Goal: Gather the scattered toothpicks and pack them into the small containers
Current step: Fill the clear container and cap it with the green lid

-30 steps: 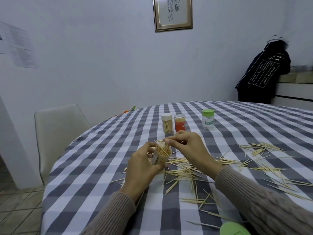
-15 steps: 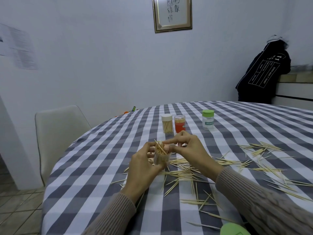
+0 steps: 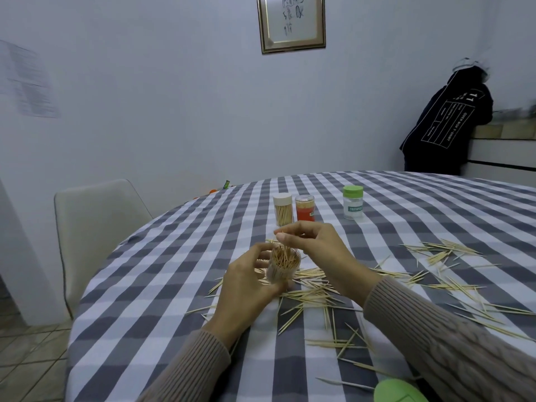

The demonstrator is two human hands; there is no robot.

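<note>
Gingham cloth (image 3: 162, 285) — left hand (image 3: 246, 288) grips clear round container (image 3: 282, 266), right hand (image 3: 316, 250) pinches slim toothpicks (image 3: 285, 246).

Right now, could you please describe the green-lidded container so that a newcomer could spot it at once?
On the checked tablecloth, beyond the hands, three small containers stand in a row. The green-lidded container is the rightmost, set apart from the white-lidded container and red container; only it has a green lid.

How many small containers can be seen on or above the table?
4: a white-lidded container, an orange container and a green-lidded container stand at the back; the left hand holds an open container.
</note>
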